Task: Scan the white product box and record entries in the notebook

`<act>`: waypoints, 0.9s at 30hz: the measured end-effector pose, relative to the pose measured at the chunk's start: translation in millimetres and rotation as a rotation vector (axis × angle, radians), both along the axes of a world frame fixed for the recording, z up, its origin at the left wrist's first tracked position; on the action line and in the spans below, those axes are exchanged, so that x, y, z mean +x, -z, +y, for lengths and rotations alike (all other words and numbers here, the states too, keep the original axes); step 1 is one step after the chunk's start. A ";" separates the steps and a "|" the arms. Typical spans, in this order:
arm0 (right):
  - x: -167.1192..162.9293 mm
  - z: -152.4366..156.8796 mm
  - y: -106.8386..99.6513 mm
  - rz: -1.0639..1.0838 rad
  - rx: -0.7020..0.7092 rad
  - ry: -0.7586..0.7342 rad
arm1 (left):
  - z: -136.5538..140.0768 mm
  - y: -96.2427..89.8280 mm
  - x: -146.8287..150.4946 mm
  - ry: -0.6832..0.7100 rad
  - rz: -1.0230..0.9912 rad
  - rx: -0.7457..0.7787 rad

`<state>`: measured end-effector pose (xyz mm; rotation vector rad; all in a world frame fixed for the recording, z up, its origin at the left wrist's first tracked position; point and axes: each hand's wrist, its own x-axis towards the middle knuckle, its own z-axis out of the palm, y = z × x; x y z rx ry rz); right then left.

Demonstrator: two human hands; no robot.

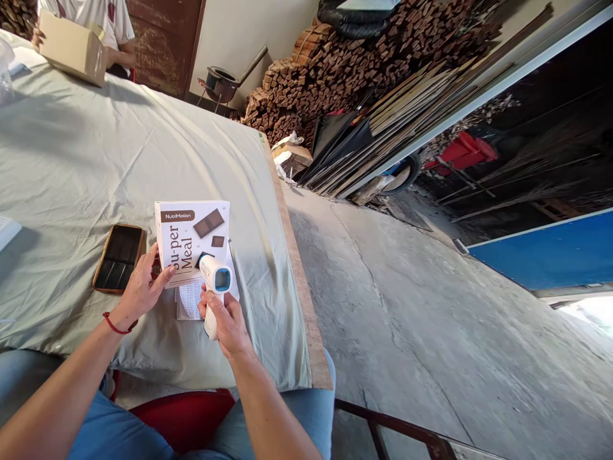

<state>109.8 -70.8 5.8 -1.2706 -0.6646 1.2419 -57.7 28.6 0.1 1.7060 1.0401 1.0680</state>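
Note:
My left hand (146, 284) grips the lower left side of a white meal box (195, 223), printed with "NutriMotion" and brown bars. The box is tilted up, its front facing me. In my right hand (230, 322) is a white and blue infrared thermometer (214, 273), held by its handle in front of the box's lower right corner. Its small screen is turned toward me. Under the box lies a printed sheet (188, 305), partly covered. A phone in a brown case (119, 259) rests on the cloth left of my left hand.
A light green cloth covers the table (86, 153), whose wooden edge (299, 275) runs along the right. Across the table a person (117, 38) holds a cardboard box (71, 48). Stacked firewood (325, 70) and leaning boards (383, 134) stand beyond the concrete floor (383, 306).

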 end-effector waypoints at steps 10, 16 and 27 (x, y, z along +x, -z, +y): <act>1.3 -12.4 -19.7 -0.091 -0.011 -0.052 | -0.4 -7.3 1.5 0.121 -0.165 -0.132; 4.4 -21.1 -32.9 -0.122 0.015 -0.072 | 3.4 -18.7 -5.2 0.214 -0.211 -0.192; 19.5 -21.2 -35.9 -0.195 0.056 -0.051 | 3.1 11.1 -8.6 0.098 -0.194 -0.110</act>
